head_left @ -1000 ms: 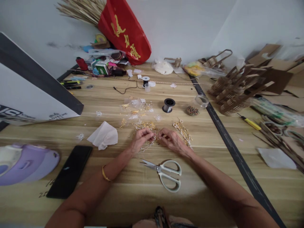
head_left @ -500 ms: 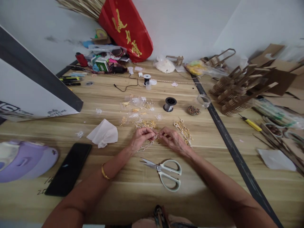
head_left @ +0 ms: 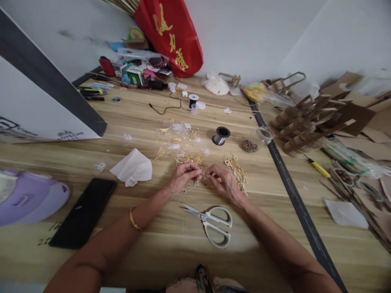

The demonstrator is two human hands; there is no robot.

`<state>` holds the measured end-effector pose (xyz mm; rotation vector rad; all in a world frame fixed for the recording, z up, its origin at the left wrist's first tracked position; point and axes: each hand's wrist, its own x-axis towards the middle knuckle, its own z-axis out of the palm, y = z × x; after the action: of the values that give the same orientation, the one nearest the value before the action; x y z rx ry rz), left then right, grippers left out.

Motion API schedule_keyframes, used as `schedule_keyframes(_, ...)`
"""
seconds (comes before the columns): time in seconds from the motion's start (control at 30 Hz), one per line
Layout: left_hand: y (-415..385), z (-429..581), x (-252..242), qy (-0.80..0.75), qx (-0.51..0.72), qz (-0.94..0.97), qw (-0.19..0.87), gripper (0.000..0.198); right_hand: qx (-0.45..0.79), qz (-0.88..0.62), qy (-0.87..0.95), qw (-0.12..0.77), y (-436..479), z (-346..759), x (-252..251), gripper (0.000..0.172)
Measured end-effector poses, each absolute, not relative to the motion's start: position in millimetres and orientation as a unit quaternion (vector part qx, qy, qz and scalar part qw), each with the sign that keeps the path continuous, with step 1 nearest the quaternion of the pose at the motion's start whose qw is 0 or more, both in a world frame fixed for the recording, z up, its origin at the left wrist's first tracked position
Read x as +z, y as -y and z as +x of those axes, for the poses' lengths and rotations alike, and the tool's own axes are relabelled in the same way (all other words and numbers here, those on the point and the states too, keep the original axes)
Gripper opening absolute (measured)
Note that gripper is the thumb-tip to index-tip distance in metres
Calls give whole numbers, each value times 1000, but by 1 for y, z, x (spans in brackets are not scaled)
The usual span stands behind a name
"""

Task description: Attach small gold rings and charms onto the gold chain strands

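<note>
Close together above the wooden table, both hands are closed in pinches, fingertips almost meeting. My left hand (head_left: 184, 178) grips the end of a silver beaded chain (head_left: 190, 187), which trails onto the table beneath it. The fingers of my right hand (head_left: 222, 182) are pressed together at that same end; whatever is in them is too small to make out. Just beyond lies a pile of gold and silver findings (head_left: 194, 160). Finished-looking gold and silver chains (head_left: 236, 171) rest beside my right hand. Scissors (head_left: 203, 217) with pale green handles lie nearer my body.
A wire spool (head_left: 220, 140) and a clear jar (head_left: 265, 135) with colourful beads (head_left: 249, 145) stand beyond the hands. At left are white paper (head_left: 132, 167), a black phone (head_left: 84, 213) and a purple visor (head_left: 36, 199). Small woven baskets (head_left: 297, 130) crowd the right.
The camera view has shifted slightly. Both hands stay at the chain's end, with only small finger movements; the right fingertips sit a little differently beside the left ones.
</note>
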<state>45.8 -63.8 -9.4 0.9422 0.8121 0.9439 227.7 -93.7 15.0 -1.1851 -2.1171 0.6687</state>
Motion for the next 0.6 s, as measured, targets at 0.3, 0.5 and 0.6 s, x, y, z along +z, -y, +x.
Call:
schedule_keyframes(0.3,67,46,-8,-373,415,507,657,17,136,-432,847,278,101,220,16,16)
schedule_keyframes(0.5,66,46,-15,-388,404,584,587,11,87,-440,858,250,101,223,10,17)
schedule_keyframes(0.6,66,46,-15,-387,398,602,574,11,66,-441,863,239,101,223,9,18)
